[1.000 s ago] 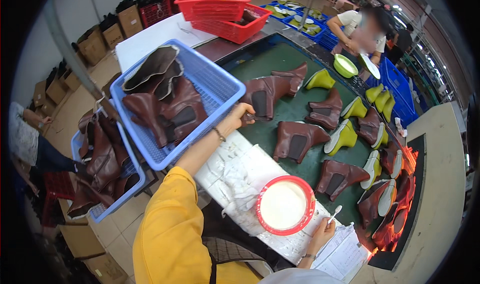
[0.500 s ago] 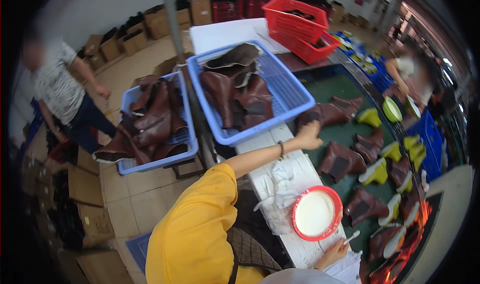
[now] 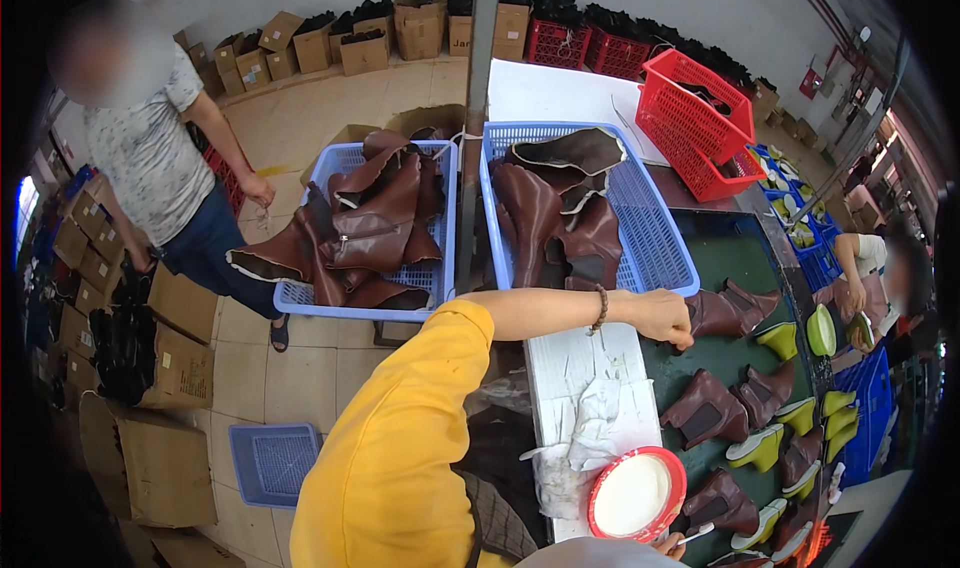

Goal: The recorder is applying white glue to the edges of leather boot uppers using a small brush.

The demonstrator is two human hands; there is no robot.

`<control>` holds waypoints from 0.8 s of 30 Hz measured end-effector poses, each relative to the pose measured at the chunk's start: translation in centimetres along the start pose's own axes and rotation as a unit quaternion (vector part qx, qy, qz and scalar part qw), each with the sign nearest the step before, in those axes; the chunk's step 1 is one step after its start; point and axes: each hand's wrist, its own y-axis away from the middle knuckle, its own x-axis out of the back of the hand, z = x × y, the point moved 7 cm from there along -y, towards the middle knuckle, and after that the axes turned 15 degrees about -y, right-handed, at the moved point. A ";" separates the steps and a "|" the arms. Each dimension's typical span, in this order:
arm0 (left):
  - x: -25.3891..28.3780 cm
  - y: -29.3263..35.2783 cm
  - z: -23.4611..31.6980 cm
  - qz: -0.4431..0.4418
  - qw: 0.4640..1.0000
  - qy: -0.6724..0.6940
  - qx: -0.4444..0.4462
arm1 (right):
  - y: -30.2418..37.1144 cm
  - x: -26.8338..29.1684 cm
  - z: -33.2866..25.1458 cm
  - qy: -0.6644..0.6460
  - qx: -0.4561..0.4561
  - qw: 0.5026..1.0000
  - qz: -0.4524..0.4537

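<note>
My left hand (image 3: 655,316) reaches over the green work surface (image 3: 700,236) with its fingers curled down on the near end of a brown leather boot upper (image 3: 735,308). The hand hides that end of the upper. At the lower edge my right hand (image 3: 667,546) is partly cut off. It holds a slim white brush-like stick (image 3: 697,534), whose exact kind is hard to see. Next to it, a red bowl (image 3: 596,508) of white liquid stands on a white board (image 3: 560,353). More brown uppers (image 3: 705,408) and yellow-green soles (image 3: 757,448) lie in rows on the green surface.
Two blue baskets, one on the left (image 3: 449,218) and one on the right (image 3: 680,258), hold brown uppers, with a metal post (image 3: 476,88) between them. Red crates (image 3: 700,118) stand beyond. Crumpled white cloth (image 3: 596,418) lies by the bowl. One person (image 3: 150,138) stands left; another (image 3: 870,258) sits right.
The whole view has swung, so the scene sits lower and further right. My left hand stays at the same upper, with its fingers turned more downward. My right hand still holds the white stick.
</note>
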 end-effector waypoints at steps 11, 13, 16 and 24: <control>-1.0 0.7 1.0 -0.141 0.982 -0.123 -0.024 | 0.4 0.0 -0.4 0.040 0.032 0.998 0.044; -1.3 0.9 0.7 -0.114 0.984 -0.130 -0.043 | 0.3 0.0 -0.5 0.042 0.033 0.998 0.042; -1.2 1.2 0.6 -0.057 0.985 -0.144 -0.074 | 0.2 -0.1 -0.6 0.044 0.035 0.998 0.042; -1.2 1.0 0.6 -0.109 0.979 -0.170 -0.031 | 0.5 -0.1 -1.2 0.043 0.032 0.997 0.051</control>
